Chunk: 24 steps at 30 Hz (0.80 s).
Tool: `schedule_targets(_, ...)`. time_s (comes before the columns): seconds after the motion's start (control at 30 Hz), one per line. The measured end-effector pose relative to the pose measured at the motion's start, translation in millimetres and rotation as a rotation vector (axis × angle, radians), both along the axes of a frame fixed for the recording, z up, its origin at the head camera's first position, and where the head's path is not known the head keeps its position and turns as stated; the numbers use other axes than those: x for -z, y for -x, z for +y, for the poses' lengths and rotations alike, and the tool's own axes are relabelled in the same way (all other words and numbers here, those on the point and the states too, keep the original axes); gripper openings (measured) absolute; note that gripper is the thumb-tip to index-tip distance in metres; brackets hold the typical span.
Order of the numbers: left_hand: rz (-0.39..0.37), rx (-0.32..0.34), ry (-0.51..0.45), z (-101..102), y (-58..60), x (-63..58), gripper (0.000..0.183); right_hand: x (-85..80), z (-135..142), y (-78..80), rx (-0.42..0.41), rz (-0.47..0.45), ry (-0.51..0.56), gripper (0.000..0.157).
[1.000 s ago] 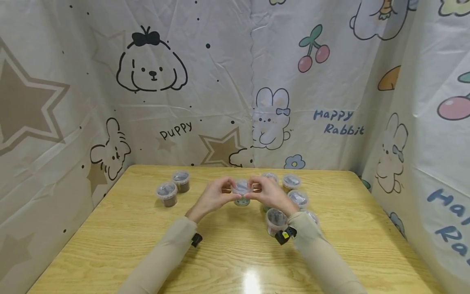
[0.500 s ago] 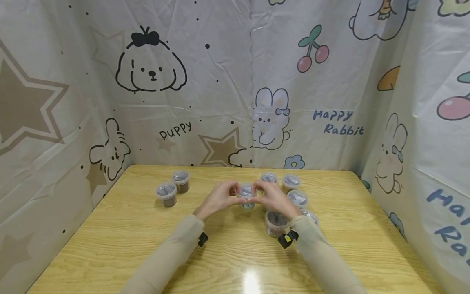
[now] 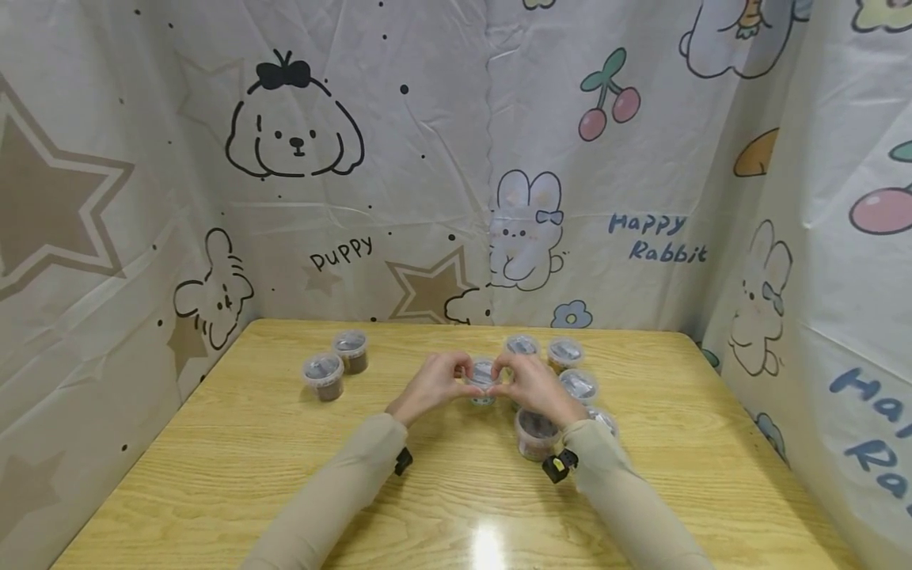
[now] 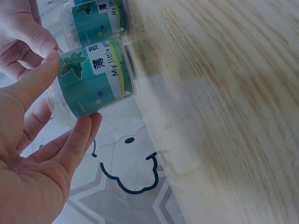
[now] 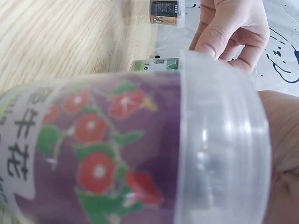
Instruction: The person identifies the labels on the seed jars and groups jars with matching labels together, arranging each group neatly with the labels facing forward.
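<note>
Between my two hands is a clear plastic tub (image 3: 482,374) with a translucent lid, its green label showing a mint leaf in the left wrist view. My left hand (image 3: 436,388) grips its left side, thumb on the near side and fingers on the far side. From the right, my right hand (image 3: 536,389) pinches the same tub near the lid. The tub stands upright, its base right at the table top. A second tub (image 4: 99,19) with a similar green label is beside it. A purple-labelled tub (image 5: 112,144) with red flowers fills the right wrist view, close to my right wrist.
Two lidded tubs with brown contents, one nearer (image 3: 324,377) and one farther (image 3: 351,353), stand on the left of the wood table (image 3: 249,459). Several more lidded tubs (image 3: 579,385) cluster on the right, partly behind my right forearm. A printed curtain (image 3: 427,158) surrounds the table.
Both hands have moved a little to the right and nearer with the tub, bringing it closer to the right cluster. The other tubs have stayed in place.
</note>
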State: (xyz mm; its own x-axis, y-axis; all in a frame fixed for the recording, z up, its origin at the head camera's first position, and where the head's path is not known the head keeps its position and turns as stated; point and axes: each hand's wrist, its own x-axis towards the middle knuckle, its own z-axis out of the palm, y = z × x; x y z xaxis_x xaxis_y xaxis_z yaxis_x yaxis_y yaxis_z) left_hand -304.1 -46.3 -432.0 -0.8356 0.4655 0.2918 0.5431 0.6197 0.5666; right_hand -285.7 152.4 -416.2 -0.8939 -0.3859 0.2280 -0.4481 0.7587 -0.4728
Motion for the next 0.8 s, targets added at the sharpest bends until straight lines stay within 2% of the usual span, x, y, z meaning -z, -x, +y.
schedule_targets(0.2, -0.021, -0.004, 0.008, 4.7, 0.4, 1.9, 0.029, 1.4, -0.5, 1.1, 0.001, -0.015, -0.028, 0.02)
schedule_targets(0.43, -0.013, -0.002, 0.033, 7.3, 0.7, 4.7, 0.031, 3.8, -2.1, 2.7, -0.012, 0.018, -0.096, 0.021)
schedule_targets(0.8, -0.054, -0.009, 0.028, 7.9, -1.7, 7.6, 0.028, 6.6, -3.1, 3.3, 0.006, -0.021, -0.101, 0.02)
